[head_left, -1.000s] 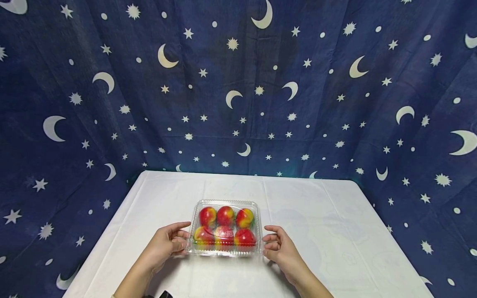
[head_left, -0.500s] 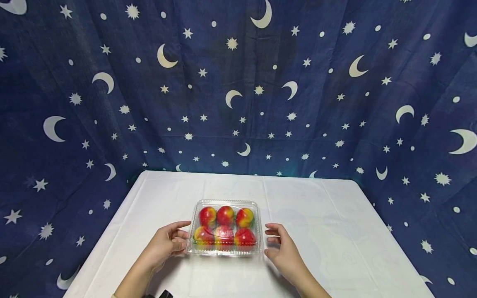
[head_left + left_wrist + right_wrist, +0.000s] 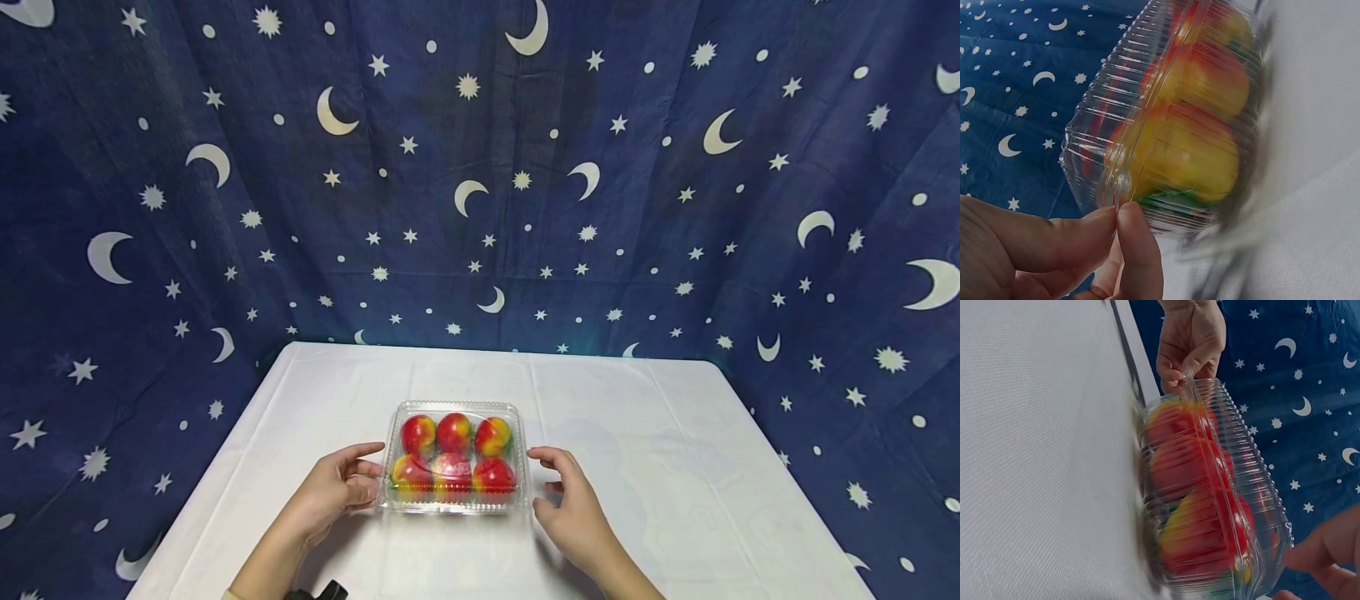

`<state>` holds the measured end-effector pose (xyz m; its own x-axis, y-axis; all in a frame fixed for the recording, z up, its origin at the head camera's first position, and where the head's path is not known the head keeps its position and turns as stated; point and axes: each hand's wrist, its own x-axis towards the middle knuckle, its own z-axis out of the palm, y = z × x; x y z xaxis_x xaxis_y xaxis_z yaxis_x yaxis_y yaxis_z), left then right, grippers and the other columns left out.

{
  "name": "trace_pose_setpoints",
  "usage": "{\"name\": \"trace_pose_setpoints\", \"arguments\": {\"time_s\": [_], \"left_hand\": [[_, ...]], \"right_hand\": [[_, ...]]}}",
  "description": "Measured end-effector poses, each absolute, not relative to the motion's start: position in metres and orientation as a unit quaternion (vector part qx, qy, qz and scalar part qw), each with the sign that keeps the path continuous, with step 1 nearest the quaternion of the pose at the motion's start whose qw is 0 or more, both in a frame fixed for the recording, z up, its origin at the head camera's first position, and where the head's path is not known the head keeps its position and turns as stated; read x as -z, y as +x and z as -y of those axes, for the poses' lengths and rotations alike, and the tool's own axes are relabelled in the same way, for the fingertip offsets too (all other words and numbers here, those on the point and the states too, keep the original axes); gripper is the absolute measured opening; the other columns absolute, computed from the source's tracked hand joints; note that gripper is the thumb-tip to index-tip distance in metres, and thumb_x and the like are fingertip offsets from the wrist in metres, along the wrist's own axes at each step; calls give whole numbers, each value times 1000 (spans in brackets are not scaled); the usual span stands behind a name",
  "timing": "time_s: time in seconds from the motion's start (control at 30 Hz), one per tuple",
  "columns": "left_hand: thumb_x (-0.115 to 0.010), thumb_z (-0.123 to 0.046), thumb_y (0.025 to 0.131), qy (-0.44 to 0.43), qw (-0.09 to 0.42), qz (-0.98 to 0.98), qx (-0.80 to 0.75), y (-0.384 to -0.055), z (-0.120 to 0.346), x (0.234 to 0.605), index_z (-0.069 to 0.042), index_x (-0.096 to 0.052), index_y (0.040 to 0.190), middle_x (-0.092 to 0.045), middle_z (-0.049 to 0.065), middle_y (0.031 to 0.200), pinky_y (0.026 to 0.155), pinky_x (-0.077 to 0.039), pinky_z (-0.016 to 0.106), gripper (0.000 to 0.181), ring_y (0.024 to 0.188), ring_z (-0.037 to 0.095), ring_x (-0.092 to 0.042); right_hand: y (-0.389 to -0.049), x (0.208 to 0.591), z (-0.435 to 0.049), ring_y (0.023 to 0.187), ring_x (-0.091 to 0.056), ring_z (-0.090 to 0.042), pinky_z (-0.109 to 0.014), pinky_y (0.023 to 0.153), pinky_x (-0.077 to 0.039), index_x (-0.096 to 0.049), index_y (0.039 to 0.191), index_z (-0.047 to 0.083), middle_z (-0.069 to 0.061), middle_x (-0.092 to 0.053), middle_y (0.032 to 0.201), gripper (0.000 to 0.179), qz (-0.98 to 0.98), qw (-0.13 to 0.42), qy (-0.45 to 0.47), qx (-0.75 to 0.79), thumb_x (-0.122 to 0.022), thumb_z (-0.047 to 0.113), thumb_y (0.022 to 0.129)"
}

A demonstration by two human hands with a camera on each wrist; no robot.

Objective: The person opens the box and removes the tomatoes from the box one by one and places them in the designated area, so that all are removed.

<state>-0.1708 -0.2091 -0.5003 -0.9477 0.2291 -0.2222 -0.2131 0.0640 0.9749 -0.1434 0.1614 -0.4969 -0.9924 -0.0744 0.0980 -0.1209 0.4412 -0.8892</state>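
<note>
A clear plastic clamshell box [image 3: 453,507] with a ribbed lid sits near the front of the table, its lid down. Inside lie several red-and-yellow fruits [image 3: 453,433] in two rows, bits of green showing beneath them. At the box's near left corner my left hand [image 3: 322,492] pinches the plastic rim between thumb and finger, plain in the left wrist view. Beside the right edge is my right hand [image 3: 576,508], thumb and index finger spread apart. In the right wrist view its index fingertip [image 3: 1300,557] comes right at the lid's corner.
White cloth covers the table [image 3: 637,450]. Behind and at both sides hangs a dark blue curtain [image 3: 480,233] with moons and stars. A small black object [image 3: 330,591] shows at the bottom edge, beside the left forearm.
My right hand's fingers have come off the right rim and spread, the index fingertip then shifting slightly back toward the edge. My left hand and the box stay put.
</note>
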Motion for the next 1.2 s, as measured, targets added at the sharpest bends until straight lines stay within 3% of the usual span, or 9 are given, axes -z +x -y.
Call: {"name": "trace_pose_setpoints", "arguments": {"time_s": [0.17,0.43,0.6,0.93,1.2], "left_hand": [[-67,17,82,6,164,-713,-681,-171,209,500,10,-38,160,-66,13,113,69,-63,27,83,85,11,-71],[-70,15,84,3,166,-714,-680,-172,210,501,9,-38,161,-69,12,114,74,-65,32,83,87,12,-73],[-70,14,84,9,171,-706,-688,-173,211,502,8,-36,162,-69,10,112,74,-65,32,85,86,11,-73],[-71,14,84,8,173,-702,-691,-172,210,502,8,-34,162,-68,10,110,72,-64,30,87,85,11,-73],[-69,14,82,3,173,-702,-690,-173,209,503,6,-35,163,-67,10,109,73,-64,31,89,84,12,-72]], "right_hand": [[-142,498,-159,145,-47,-22,-58,113,-47,-65,137,16,0,-59,150,66,860,65,91,-497,-78,-11,79],[-140,501,-153,146,-42,-23,-65,116,-42,-66,134,17,-4,-57,153,66,861,89,121,-487,-82,-10,76],[-139,502,-147,142,-43,-21,-61,113,-44,-67,132,18,-4,-58,150,65,870,116,144,-458,-86,-6,75],[-135,503,-137,140,-40,-22,-50,102,-28,-67,130,20,-10,-58,147,65,877,170,200,-403,-88,-3,73],[-136,505,-127,139,-41,-25,-52,104,-26,-68,129,19,-8,-57,145,64,882,203,247,-346,-89,0,71]]}}
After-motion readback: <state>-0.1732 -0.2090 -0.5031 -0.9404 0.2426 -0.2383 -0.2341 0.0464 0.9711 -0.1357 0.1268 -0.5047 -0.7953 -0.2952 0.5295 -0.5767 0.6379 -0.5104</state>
